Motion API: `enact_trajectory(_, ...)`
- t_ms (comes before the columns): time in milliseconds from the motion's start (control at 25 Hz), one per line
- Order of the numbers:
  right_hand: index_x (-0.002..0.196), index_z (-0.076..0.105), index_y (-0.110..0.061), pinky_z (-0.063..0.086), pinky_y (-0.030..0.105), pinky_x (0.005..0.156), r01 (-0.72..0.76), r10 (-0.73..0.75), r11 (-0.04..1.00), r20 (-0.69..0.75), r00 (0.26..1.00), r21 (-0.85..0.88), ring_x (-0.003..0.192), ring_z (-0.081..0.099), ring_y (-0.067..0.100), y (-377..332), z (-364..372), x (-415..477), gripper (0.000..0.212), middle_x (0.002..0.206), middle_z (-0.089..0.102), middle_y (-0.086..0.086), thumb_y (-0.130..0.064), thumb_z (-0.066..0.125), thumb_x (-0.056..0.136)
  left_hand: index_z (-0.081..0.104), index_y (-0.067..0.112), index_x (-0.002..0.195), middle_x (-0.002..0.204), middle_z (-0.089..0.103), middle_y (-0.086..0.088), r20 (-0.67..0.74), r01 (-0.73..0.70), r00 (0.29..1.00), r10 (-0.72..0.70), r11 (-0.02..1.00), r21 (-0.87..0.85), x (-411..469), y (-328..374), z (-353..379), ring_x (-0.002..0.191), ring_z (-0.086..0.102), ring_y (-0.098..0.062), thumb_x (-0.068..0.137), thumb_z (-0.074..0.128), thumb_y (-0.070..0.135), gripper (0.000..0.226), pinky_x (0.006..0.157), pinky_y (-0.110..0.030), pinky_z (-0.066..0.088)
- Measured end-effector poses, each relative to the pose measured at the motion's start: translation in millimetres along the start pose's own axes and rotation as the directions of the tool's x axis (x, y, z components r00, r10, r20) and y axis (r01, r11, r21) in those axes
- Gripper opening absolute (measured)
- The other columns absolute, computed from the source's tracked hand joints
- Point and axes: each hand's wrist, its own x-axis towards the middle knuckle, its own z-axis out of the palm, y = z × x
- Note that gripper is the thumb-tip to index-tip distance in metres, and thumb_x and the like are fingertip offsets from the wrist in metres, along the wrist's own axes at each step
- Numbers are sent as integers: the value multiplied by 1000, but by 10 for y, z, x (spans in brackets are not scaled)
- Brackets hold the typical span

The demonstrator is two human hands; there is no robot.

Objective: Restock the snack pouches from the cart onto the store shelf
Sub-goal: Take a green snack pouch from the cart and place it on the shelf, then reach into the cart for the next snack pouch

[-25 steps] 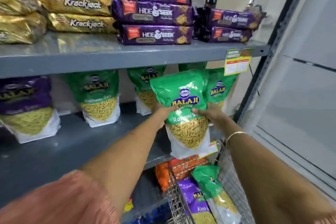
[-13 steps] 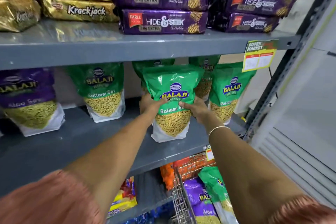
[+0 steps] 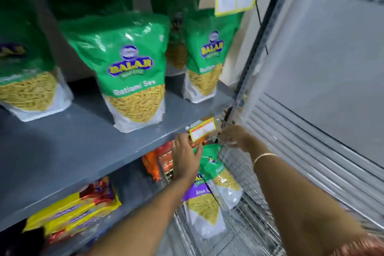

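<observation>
Reaching down past the shelf edge, both hands were at the wire cart [image 3: 239,224], where the remaining pouches lay. The left hand [image 3: 185,158] had its fingers spread and laid against the top of a green pouch [image 3: 220,174] that stood leaning in the cart, probably to steady or gather it for a lift; whether the fingers had closed on it could not be told. The right hand [image 3: 234,137] sat near the cart's upper rim just under the shelf's price tag [image 3: 202,129], fingers loosely curled; blur hid whether it pinched the wire or the pouch's top. A purple pouch [image 3: 200,203] lay in front of the green one, lower in the cart, so the green one was the easier to take first. On the grey shelf [image 3: 83,147] above, a green pouch stood upright near the front edge [image 3: 128,72], with another to its right [image 3: 205,64] and one to its left [image 3: 27,81], all facing outward so their labels could be read by shoppers. Open shelf showed between the front pouch and the left one, which seemed the likely place for the next one. Yellow packets [image 3: 72,208] lay on the lower shelf, apart from the job.
</observation>
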Motion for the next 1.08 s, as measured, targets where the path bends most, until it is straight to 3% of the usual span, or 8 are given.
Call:
enact_trajectory(120,82,60,-7,38,25,61,-226,190,945,-166,968,-236,71,55,19,1000,-177,403,19,87,58,11,-20,51,91,47,-8,124,129,54,-27,364,629,748,-555,767,-122,-154,-248,771,119,53,-35,86,63,30,56,96,-41,43)
enact_trajectory(280,122,52,6,48,22,84,-356,318,880,-167,933,-314,120,52,34,2068,-104,901,38,129,55,24,-18,43,94,37,-2,137,145,43,-19,570,849,470,-674,522,-84,-290,-634,1537,132,44,-29,88,59,36,66,108,-44,40)
enact_trajectory(360,124,52,3,48,13,67,-361,339,877,-124,933,-318,122,51,33,2348,33,1070,38,133,54,22,-18,42,94,37,-2,138,145,44,-19,592,863,438,-677,500,-67,-232,-798,1848,132,45,-29,87,59,37,68,109,-44,40)
enact_trajectory(560,109,62,6,48,36,88,-297,247,839,-166,955,-456,108,61,37,2458,77,1295,39,117,63,30,-22,40,95,47,-2,132,136,55,-18,513,859,505,-695,466,-214,-187,-940,2214,120,56,-24,74,77,19,68,91,-26,54)
enact_trajectory(640,111,61,8,50,28,70,-309,297,821,-104,949,-481,84,64,33,2475,17,1337,43,95,66,27,-28,47,93,49,-5,128,131,59,-18,477,874,484,-733,432,-223,-208,-1003,2237,114,59,-23,70,80,12,68,81,-19,51)
enact_trajectory(800,117,53,14,40,23,56,-274,330,876,80,940,-398,62,49,18,2498,37,1360,38,93,54,21,-13,51,92,56,-6,121,126,63,-20,453,873,486,-748,442,-207,-185,-1137,2222,107,63,-23,71,78,6,56,82,-25,44)
enact_trajectory(960,122,49,13,53,42,90,-264,339,916,229,913,-303,96,64,34,2382,29,1286,45,113,61,31,-15,57,89,56,-2,122,124,63,-20,539,908,416,-733,372,-193,-196,-1218,2102,111,62,-29,72,76,2,54,100,-50,49)
enact_trajectory(1080,119,52,11,57,25,67,-294,348,934,334,876,-204,72,69,20,2201,24,1009,40,97,68,21,-8,61,84,57,-5,122,118,64,-20,587,912,402,-702,367,-185,-241,-1181,1831,100,58,-23,73,73,-3,51,99,-53,48)
